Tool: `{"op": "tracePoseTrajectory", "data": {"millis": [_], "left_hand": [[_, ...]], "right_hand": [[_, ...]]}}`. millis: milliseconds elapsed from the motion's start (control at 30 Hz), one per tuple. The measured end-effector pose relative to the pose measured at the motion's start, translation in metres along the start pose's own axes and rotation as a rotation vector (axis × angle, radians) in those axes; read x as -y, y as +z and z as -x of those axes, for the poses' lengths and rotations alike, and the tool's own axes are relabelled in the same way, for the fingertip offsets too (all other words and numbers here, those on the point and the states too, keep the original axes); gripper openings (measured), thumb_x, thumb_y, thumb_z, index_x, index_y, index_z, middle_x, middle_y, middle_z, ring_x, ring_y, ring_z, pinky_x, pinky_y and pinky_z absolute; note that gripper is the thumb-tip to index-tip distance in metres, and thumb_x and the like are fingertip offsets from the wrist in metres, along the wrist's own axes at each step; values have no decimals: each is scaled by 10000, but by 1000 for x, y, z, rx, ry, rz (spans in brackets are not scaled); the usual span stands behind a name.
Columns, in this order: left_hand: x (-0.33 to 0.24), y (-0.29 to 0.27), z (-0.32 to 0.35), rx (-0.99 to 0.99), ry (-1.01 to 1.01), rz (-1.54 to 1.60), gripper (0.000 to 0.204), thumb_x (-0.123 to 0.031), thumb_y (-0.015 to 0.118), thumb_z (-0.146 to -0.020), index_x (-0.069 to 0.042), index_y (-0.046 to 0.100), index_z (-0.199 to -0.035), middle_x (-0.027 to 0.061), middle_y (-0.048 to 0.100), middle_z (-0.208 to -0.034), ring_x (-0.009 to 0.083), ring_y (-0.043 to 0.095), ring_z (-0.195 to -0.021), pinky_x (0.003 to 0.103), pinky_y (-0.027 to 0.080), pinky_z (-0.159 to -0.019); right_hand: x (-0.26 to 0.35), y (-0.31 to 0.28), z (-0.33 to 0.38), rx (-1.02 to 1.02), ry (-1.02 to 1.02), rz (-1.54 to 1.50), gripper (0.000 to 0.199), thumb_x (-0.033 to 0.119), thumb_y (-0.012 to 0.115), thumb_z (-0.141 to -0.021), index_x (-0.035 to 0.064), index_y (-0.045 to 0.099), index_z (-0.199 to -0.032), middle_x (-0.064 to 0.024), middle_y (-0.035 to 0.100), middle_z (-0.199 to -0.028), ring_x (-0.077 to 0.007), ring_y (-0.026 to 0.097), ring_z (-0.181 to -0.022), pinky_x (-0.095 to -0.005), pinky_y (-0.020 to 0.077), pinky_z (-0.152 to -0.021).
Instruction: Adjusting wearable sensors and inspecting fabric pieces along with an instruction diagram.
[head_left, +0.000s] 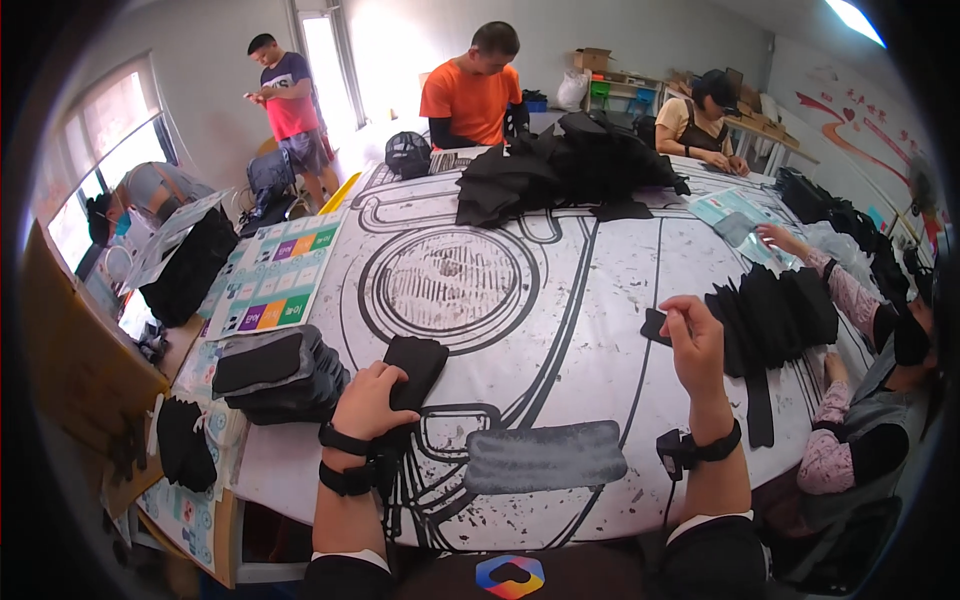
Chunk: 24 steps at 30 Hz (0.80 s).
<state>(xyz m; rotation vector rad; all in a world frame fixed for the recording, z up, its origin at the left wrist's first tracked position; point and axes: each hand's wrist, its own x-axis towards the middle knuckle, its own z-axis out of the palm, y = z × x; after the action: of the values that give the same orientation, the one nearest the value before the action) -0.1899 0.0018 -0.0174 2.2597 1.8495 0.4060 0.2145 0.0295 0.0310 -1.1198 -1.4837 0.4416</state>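
Observation:
My left hand is curled over the near edge of a black fabric piece, thumb and index finger bent against it. Higher and to the right, my right hand has its fingers drawn together at the end of a small dark strip. A long grey pad with rounded corners lies flat between my forearms. Just left of my left hand stands a stack of dark grey and black pads. Right of my right hand, a row of black fabric pieces leans together.
A large heap of black fabric covers the table's far side. The tabletop bears a black line drawing. Coloured printed sheets lie at the left. A co-worker's hand reaches in from the right, near a clear plastic bag. Other people sit beyond.

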Motion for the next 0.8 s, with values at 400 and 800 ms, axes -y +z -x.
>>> {"op": "tracePoseTrajectory", "data": {"millis": [400, 800], "left_hand": [[20, 0, -2, -8, 117, 176, 366, -207, 718, -689, -58, 604, -1003, 104, 549, -999, 285, 518, -969, 339, 419, -864], [6, -1, 6, -62, 43, 111, 217, -71, 526, -748, -7, 619, -933, 178, 594, -957, 327, 572, -888, 370, 462, -784]], "right_hand": [[-72, -9, 31, -15, 185, -34, 128, 74, 476, -875, 7, 585, -871, 8, 523, -687, -52, 488, -630, -193, 405, -594], [-83, -13, 35, -31, 200, -27, 129, 80, 474, -876, 10, 583, -871, 11, 507, -663, -47, 476, -622, -189, 384, -579]]}}
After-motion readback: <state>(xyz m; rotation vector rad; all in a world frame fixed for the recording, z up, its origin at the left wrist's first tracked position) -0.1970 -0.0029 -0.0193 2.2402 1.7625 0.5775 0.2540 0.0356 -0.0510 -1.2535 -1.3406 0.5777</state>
